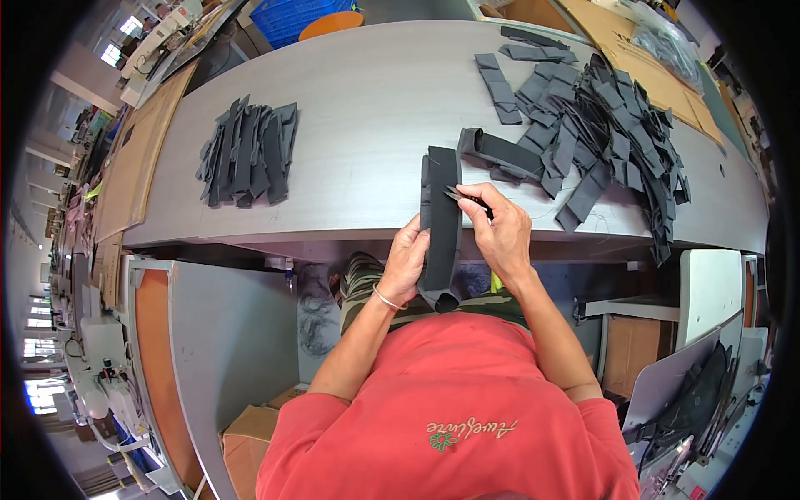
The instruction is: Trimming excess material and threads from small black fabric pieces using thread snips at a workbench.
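My left hand [406, 260] is closed on the left edge of a dark grey fabric strip [442, 237], which stands lengthwise over the table's front edge with its lower end curled towards me. In my right hand [502, 227] is a small pair of dark thread snips [476, 200]. Their pointed metal tips touch or hover just over the strip's upper part; I cannot tell which. Right beside the strip's top, another folded strip [502, 153] lies on the table, next to a large loose heap of similar strips [617, 125].
On the left of the grey table [358, 125] lies a neater stack of strips [247, 154]. Cardboard sheets [154, 150] border the table at left and far right. A blue crate [292, 18] and an orange round stool top [332, 24] stand beyond its far edge.
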Tool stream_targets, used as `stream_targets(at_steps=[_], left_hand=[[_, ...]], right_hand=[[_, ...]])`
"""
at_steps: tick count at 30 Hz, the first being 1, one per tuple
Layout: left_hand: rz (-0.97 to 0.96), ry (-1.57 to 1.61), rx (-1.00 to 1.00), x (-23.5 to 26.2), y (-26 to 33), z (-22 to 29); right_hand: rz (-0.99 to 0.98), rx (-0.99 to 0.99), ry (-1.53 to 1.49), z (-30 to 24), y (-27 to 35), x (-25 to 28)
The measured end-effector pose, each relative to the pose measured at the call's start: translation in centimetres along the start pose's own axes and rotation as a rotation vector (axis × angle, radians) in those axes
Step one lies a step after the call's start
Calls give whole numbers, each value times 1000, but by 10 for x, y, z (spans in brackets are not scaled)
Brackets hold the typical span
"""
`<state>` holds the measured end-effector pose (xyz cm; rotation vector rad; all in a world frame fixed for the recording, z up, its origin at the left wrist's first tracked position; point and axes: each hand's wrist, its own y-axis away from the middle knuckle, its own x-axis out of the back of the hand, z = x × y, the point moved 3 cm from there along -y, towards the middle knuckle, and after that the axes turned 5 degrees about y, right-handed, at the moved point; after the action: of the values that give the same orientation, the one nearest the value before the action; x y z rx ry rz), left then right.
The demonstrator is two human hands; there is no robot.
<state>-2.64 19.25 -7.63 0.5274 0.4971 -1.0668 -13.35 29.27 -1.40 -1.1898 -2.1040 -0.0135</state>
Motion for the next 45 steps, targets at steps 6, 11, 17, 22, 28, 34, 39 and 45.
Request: stream_targets(at_steps=[6, 11, 17, 22, 28, 34, 39, 45], left_hand=[[-23, -68, 33, 1, 2, -1], [-16, -88, 44, 0, -2, 0], [17, -246, 28, -10, -3, 11], [-25, -281, 139, 10, 1, 8], [-187, -357, 267, -3, 3, -1], [-187, 128, 379, -14, -8, -8], [-274, 18, 283, -26, -24, -3], [-255, 47, 437, -19, -32, -23]], right_hand=[[45, 48, 12, 0, -2, -2], [94, 144, 61, 5, -8, -3], [8, -7, -205, 20, -12, 0], [8, -81, -319, 18, -18, 9], [-130, -84, -547, 40, -22, 8], [-99, -78, -635, 49, -19, 11], [-96, -29, -594, 35, -17, 24], [-169, -274, -547, 30, -6, 31]])
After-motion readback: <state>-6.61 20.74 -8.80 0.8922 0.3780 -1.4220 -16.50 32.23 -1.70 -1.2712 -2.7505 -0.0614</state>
